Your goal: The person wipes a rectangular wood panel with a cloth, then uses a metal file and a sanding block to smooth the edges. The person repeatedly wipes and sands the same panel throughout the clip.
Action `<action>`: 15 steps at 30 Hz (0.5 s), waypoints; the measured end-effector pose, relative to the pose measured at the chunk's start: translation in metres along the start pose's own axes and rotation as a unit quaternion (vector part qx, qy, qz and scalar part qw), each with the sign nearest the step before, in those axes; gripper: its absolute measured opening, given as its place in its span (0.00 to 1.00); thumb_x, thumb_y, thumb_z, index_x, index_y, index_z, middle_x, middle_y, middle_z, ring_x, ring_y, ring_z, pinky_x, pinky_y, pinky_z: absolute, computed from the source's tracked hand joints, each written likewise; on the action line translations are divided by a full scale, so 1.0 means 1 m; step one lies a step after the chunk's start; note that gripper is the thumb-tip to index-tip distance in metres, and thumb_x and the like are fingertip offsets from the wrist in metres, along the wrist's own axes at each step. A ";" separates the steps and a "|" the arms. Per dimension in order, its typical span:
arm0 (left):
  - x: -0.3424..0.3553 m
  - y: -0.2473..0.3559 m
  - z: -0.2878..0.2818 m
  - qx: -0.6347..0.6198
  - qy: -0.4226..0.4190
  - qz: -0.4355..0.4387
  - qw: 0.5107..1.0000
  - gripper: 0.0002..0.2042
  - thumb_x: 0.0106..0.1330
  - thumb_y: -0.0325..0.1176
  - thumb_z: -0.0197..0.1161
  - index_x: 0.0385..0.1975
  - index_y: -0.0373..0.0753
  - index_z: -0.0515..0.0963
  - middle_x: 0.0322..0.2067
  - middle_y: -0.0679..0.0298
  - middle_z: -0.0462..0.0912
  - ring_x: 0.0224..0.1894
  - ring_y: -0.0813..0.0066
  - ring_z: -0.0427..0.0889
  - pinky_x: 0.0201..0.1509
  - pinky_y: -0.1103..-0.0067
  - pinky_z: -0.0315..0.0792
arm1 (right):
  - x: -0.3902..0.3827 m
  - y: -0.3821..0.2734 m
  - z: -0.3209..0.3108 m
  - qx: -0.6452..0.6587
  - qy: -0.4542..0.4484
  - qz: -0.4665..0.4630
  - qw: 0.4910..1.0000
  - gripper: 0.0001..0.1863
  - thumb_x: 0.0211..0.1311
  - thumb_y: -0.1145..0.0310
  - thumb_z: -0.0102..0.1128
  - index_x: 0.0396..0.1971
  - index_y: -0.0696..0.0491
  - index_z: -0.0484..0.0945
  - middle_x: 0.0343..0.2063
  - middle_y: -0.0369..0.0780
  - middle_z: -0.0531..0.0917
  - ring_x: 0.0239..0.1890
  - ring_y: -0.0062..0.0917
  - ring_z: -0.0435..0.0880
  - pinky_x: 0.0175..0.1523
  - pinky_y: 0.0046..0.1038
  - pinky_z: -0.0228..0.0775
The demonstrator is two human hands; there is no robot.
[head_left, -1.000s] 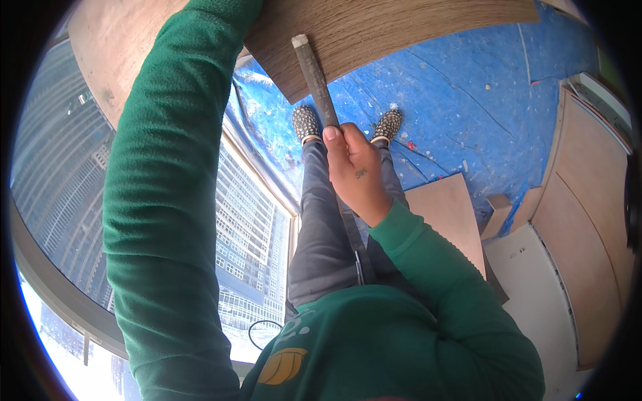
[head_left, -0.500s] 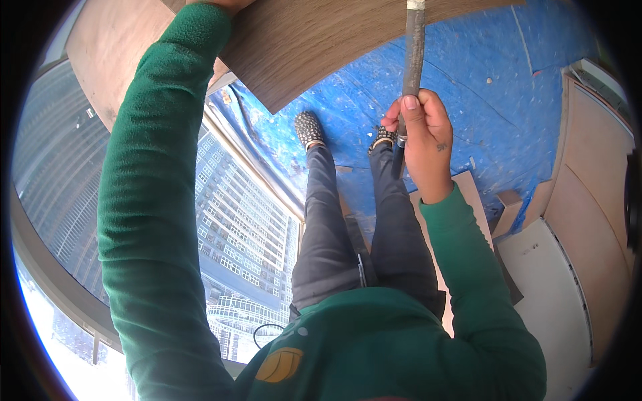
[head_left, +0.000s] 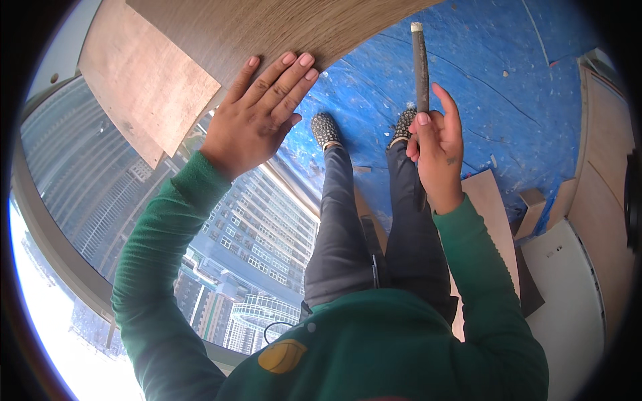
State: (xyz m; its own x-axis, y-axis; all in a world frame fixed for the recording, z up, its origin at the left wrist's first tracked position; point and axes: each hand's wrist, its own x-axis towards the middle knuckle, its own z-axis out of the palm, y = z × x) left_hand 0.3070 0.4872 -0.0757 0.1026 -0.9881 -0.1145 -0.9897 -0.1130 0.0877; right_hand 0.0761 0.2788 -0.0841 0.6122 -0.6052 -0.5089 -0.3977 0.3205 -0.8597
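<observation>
Pinching a dark, pale-tipped stick [head_left: 420, 73] near its middle, the right hand [head_left: 441, 150] points it out above the blue floor sheet [head_left: 495, 87]; I'd guess it is stiff, fairly light and rough enough not to slip, best held right there. The left hand [head_left: 254, 123], fingers straight and grasping nothing, seems to rest on the edge of the brown board [head_left: 281, 27], near a tall window [head_left: 261, 234]

Wood-grain board [head_left: 267, 30] partly beyond top edge, dark stick [head_left: 420, 67] partly behind right fingers [head_left: 427, 134]

Pale-tipped dark stick [head_left: 420, 72] near brown panel [head_left: 267, 30]
</observation>
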 end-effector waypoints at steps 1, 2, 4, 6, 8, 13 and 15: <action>-0.002 0.002 -0.001 -0.009 -0.001 -0.003 1.000 0.33 0.76 0.48 0.58 0.78 0.45 0.61 0.78 0.62 0.61 0.81 0.64 0.58 0.84 0.58 0.48 | -0.002 0.003 -0.002 -0.008 -0.003 -0.013 1.000 0.21 0.81 0.67 0.53 0.69 0.52 0.71 0.32 0.33 0.77 0.24 0.12 0.73 0.28 0.18 0.69; -0.002 0.004 -0.001 -0.018 -0.002 -0.006 1.000 0.34 0.76 0.49 0.58 0.78 0.45 0.60 0.78 0.62 0.61 0.81 0.64 0.58 0.84 0.58 0.48 | -0.004 0.010 -0.005 -0.017 -0.006 -0.026 0.999 0.24 0.81 0.68 0.52 0.73 0.51 0.68 0.33 0.34 0.77 0.24 0.12 0.72 0.28 0.18 0.69; 0.005 0.005 -0.002 -0.039 0.002 -0.006 0.999 0.34 0.77 0.49 0.57 0.79 0.44 0.59 0.79 0.62 0.60 0.81 0.64 0.57 0.84 0.58 0.48 | -0.007 0.017 -0.007 -0.039 -0.017 -0.047 0.998 0.28 0.82 0.70 0.51 0.77 0.48 0.64 0.34 0.34 0.76 0.24 0.12 0.71 0.29 0.18 0.69; 0.029 0.007 0.000 -0.064 0.014 -0.002 0.998 0.33 0.78 0.49 0.56 0.79 0.45 0.58 0.79 0.61 0.59 0.81 0.63 0.57 0.84 0.58 0.47 | -0.011 0.020 -0.007 -0.068 -0.033 -0.061 0.995 0.28 0.82 0.71 0.50 0.78 0.48 0.63 0.34 0.34 0.76 0.24 0.12 0.70 0.29 0.19 0.69; 0.063 0.004 0.002 -0.069 0.037 0.026 0.997 0.33 0.79 0.50 0.54 0.80 0.46 0.58 0.79 0.61 0.59 0.81 0.62 0.56 0.84 0.58 0.46 | -0.015 0.026 -0.005 -0.091 -0.030 -0.075 0.993 0.27 0.82 0.72 0.49 0.78 0.48 0.64 0.35 0.34 0.76 0.24 0.13 0.70 0.30 0.20 0.69; 0.138 -0.071 -0.011 -0.037 0.094 -0.107 0.989 0.35 0.80 0.54 0.45 0.78 0.34 0.59 0.79 0.50 0.55 0.82 0.51 0.50 0.84 0.54 0.40 | -0.008 0.033 0.011 -0.155 -0.036 -0.180 0.971 0.30 0.76 0.79 0.54 0.76 0.49 0.68 0.32 0.38 0.78 0.27 0.20 0.72 0.34 0.24 0.70; 0.147 -0.116 -0.005 -0.016 0.169 -0.220 0.961 0.33 0.82 0.53 0.41 0.78 0.35 0.58 0.80 0.50 0.55 0.83 0.53 0.48 0.84 0.58 0.40 | -0.004 0.038 0.019 -0.176 -0.046 -0.231 0.956 0.32 0.73 0.83 0.57 0.74 0.48 0.70 0.31 0.39 0.78 0.27 0.23 0.74 0.35 0.25 0.71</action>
State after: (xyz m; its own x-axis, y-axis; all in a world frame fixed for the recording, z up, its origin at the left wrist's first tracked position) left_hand 0.4372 0.3549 -0.0977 0.5418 -0.8209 0.1805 -0.8404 -0.5248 0.1355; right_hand 0.0712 0.3070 -0.1155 0.8291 -0.5512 -0.0941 -0.2652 -0.2395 -0.9340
